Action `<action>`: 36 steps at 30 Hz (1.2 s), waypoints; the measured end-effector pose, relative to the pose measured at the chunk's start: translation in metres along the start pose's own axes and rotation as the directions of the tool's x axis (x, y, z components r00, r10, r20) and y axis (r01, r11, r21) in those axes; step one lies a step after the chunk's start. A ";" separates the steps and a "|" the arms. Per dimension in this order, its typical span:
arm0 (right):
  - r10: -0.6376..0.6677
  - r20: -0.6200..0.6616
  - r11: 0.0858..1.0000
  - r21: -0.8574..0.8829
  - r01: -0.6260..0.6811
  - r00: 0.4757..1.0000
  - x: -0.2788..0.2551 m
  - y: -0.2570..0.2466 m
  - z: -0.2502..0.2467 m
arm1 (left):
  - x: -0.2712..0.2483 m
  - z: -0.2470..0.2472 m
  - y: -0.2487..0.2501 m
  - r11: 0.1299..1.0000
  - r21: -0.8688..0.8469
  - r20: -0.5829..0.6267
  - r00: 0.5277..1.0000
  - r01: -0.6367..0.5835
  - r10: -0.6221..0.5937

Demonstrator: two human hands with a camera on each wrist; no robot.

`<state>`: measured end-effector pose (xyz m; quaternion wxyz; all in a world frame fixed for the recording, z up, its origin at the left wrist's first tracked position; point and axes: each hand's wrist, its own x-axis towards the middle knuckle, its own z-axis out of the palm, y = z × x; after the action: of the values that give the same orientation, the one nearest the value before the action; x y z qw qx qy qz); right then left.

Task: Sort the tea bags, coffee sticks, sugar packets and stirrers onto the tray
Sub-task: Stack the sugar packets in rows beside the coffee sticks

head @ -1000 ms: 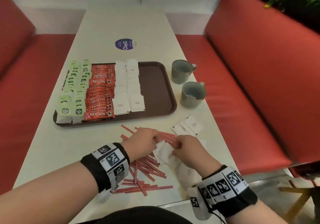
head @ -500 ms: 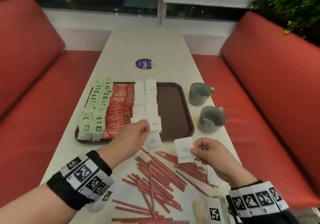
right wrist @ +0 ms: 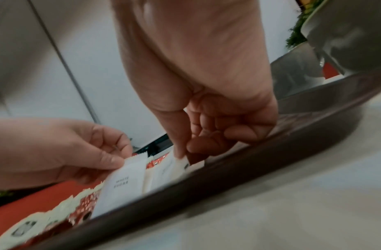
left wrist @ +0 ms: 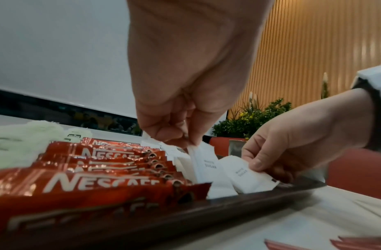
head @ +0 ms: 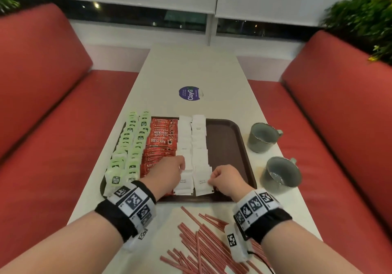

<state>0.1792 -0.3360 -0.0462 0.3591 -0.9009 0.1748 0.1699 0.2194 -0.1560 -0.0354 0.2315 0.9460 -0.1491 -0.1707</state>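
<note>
On the tray (head: 231, 146), tea bags (head: 129, 146) and coffee sticks (head: 161, 142) lie sorted left of the sugar rows. My left hand (head: 167, 174) pinches one sugar packet (head: 184, 183) by its top edge; my right hand (head: 227, 181) pinches another packet (head: 202, 183) beside it. I should lay both flat, edges aligned, overlapping the rows. Stirrers (head: 203, 244) wait on the table.

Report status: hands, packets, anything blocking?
Left hand pinching a sugar packet, right hand pinching another, both at tray near end. Stirrers unsorted on table. Nothing blocking.
</note>
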 end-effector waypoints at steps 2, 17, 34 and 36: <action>-0.020 -0.044 0.993 -0.120 0.015 0.999 -0.002 -0.001 0.001 | 0.000 0.000 0.001 0.999 0.044 0.005 1.000 -0.005 0.005; -0.338 0.083 0.707 -0.635 0.311 0.937 -0.013 -0.013 0.012 | -0.008 0.021 0.014 0.920 0.361 0.115 0.986 -0.151 0.117; 0.052 -0.363 0.995 -0.056 -0.077 0.930 -0.165 0.162 -0.090 | -0.047 0.057 0.117 0.856 0.182 0.199 0.871 -0.484 0.450; 0.105 -0.340 0.987 -0.077 -0.139 0.935 -0.183 0.184 -0.085 | -0.050 0.072 0.132 0.827 0.180 0.261 0.836 -0.533 0.483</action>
<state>-0.0470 -0.4859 -0.0175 0.2674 -0.9208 0.2803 0.0451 0.1191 -0.2779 -0.0184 0.1335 0.8700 -0.4395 -0.1790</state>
